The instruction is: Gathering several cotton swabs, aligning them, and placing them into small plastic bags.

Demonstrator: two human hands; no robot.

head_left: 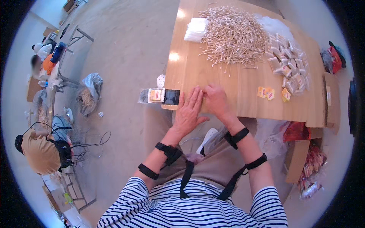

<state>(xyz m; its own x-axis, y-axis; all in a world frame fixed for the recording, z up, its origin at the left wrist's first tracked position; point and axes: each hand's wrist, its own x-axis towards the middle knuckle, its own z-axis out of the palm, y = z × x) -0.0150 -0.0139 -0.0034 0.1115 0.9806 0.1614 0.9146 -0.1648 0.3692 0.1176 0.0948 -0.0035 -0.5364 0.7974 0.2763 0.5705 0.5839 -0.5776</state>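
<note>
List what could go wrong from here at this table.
The swab pack appears to jut past the table's left edge, so a bump from the nearby left hand might knock it down. The small yellow-and-white cards lie loose near the front edge, where the right hand could brush them off. The loose swab heap could scatter if jostled.

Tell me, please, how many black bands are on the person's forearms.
4: on the left forearm, a wrist-side band and an elbow-side band; on the right forearm, another wrist-side band and another elbow-side band.
</note>
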